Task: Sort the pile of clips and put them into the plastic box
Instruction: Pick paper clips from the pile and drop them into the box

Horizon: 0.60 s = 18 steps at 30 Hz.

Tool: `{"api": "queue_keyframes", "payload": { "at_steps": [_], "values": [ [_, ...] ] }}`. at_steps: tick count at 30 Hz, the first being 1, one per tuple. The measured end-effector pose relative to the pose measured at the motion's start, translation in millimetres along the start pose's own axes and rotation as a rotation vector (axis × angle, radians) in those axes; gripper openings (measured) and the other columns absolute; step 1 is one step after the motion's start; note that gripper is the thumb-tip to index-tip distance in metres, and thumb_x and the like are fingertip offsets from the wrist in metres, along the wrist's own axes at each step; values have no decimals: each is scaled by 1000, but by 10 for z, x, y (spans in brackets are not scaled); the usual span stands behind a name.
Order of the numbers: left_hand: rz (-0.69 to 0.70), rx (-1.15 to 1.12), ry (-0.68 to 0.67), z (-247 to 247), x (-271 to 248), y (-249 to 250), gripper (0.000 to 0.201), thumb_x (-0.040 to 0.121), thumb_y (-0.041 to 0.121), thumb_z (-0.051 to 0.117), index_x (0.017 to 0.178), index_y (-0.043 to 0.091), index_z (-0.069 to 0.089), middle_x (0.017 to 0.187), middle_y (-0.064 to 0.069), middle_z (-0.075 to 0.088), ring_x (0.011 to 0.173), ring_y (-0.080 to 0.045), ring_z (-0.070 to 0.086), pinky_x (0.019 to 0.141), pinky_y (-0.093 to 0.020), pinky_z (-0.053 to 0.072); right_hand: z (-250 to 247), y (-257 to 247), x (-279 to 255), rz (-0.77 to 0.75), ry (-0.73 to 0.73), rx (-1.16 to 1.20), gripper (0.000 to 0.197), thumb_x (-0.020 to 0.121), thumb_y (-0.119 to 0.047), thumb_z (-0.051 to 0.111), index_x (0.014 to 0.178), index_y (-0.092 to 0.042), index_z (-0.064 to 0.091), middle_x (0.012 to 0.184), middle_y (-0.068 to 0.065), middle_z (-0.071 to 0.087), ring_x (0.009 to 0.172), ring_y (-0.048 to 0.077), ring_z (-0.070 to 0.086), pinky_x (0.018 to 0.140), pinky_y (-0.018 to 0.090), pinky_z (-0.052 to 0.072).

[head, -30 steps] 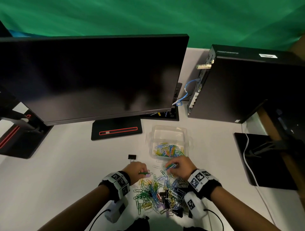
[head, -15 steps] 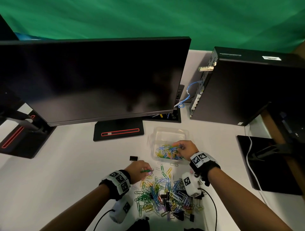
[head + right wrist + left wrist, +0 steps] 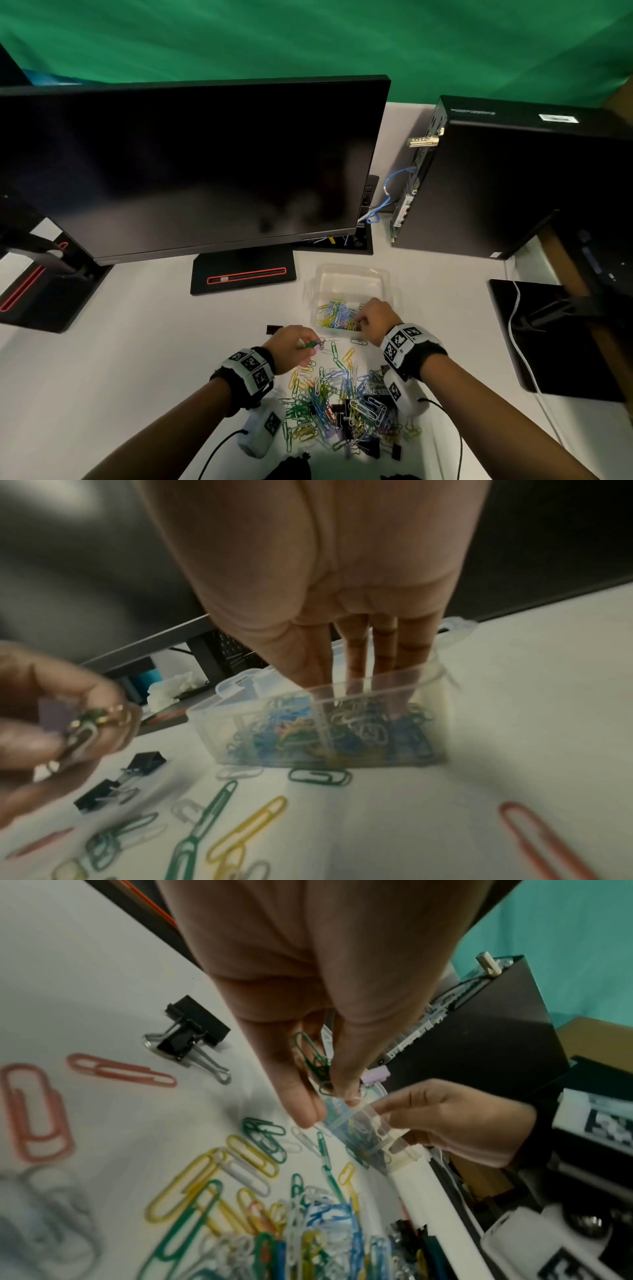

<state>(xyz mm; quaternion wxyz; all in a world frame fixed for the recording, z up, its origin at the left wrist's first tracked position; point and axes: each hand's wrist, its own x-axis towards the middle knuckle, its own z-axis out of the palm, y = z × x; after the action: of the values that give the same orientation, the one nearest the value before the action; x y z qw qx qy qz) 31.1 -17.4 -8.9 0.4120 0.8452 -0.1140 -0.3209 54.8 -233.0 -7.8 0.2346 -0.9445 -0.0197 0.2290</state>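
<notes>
A clear plastic box [image 3: 352, 270] stands behind the heap of coloured paper clips and black binder clips [image 3: 342, 404]; several coloured clips lie in its near half. My right hand [image 3: 361, 320] hangs over the box's near right corner, and its straight fingers [image 3: 356, 653] reach down inside the box wall [image 3: 240, 723] onto the clips. My left hand [image 3: 308, 344] hovers left of the box above the heap. It pinches green paper clips [image 3: 313, 1061] and a small lilac clip [image 3: 375, 1076]. A lone black binder clip [image 3: 274, 329] lies just left of that hand.
A large dark monitor [image 3: 191, 164] on a black base [image 3: 243, 274] stands behind the box. A black computer case [image 3: 513, 178] sits at the back right, a black pad with a white cable [image 3: 555, 339] on the right, another monitor base [image 3: 44, 291] at far left.
My right hand left the heap with a clip, travelled forward to the box and now dips its fingers inside. The left hand stayed above the heap with the green clips.
</notes>
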Motion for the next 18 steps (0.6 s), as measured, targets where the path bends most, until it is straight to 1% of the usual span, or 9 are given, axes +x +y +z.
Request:
{"api": "queue_keyframes", "payload": {
  "at_steps": [2, 3, 5, 7, 8, 10, 13, 16, 18],
  "values": [
    [-9, -94, -3, -6, 15, 26, 17, 92, 12, 55, 106, 4, 62, 88, -4, 60, 61, -1, 61, 63, -12, 56, -24, 39, -37, 9, 41, -42, 30, 85, -4, 47, 107, -9, 67, 119, 15, 54, 107, 30, 53, 92, 31, 46],
    [-10, -138, -2, -8, 25, 41, 15, 92, 11, 55, 105, 5, 61, 89, -5, 59, 61, -2, 61, 65, -15, 57, -36, 29, -69, -9, 80, -6, 27, 86, -5, 50, 107, -9, 66, 118, 14, 51, 105, 28, 52, 93, 31, 45],
    [-21, -223, 0, -2, 44, 75, 16, 92, 9, 55, 107, 3, 59, 85, -1, 55, 65, -7, 62, 67, -18, 58, -58, -39, -157, -65, 163, 165, 20, 85, -10, 58, 102, -12, 67, 108, 9, 52, 87, 18, 53, 83, 25, 43],
    [-18, -280, -3, 20, 61, 123, 15, 92, 7, 54, 106, 4, 57, 82, 0, 52, 67, -12, 61, 67, -19, 58, -72, -150, -267, -114, 162, 354, 14, 80, -17, 67, 93, -17, 68, 93, 2, 56, 67, 7, 50, 70, 21, 42],
    [-8, -294, -8, 35, 66, 148, 13, 92, 6, 54, 105, 5, 56, 82, 0, 52, 67, -13, 61, 67, -19, 58, -64, -203, -323, -123, 123, 423, 14, 77, -21, 71, 91, -19, 68, 85, -2, 58, 63, 4, 49, 66, 19, 41],
    [8, -314, -22, 66, 84, 194, 9, 91, 7, 55, 100, 8, 56, 82, 0, 51, 68, -13, 60, 65, -17, 57, 2, -266, -386, -134, 61, 466, 21, 72, -27, 76, 90, -23, 67, 77, -8, 59, 64, 2, 52, 64, 16, 43],
    [13, -348, -24, 109, 110, 239, 12, 89, 0, 56, 99, 5, 58, 83, 1, 48, 69, -14, 58, 65, -16, 57, 132, -278, -404, -176, 73, 479, 28, 68, -26, 79, 93, -24, 66, 79, -2, 62, 58, -5, 54, 63, 14, 43],
    [3, -326, -8, 127, 127, 234, 10, 89, 4, 58, 98, 7, 58, 79, 0, 53, 62, -7, 61, 67, -17, 56, 187, -257, -415, -165, 132, 560, 25, 68, -19, 79, 87, -30, 67, 80, 0, 61, 54, -3, 53, 60, 13, 46],
    [-4, -309, -9, 128, 128, 215, 5, 89, 10, 59, 94, 10, 59, 74, -1, 56, 53, 3, 62, 64, -14, 56, 185, -251, -435, -168, 162, 568, 25, 70, -17, 77, 80, -37, 64, 85, 3, 66, 60, 3, 55, 62, 17, 49]
  ]
}}
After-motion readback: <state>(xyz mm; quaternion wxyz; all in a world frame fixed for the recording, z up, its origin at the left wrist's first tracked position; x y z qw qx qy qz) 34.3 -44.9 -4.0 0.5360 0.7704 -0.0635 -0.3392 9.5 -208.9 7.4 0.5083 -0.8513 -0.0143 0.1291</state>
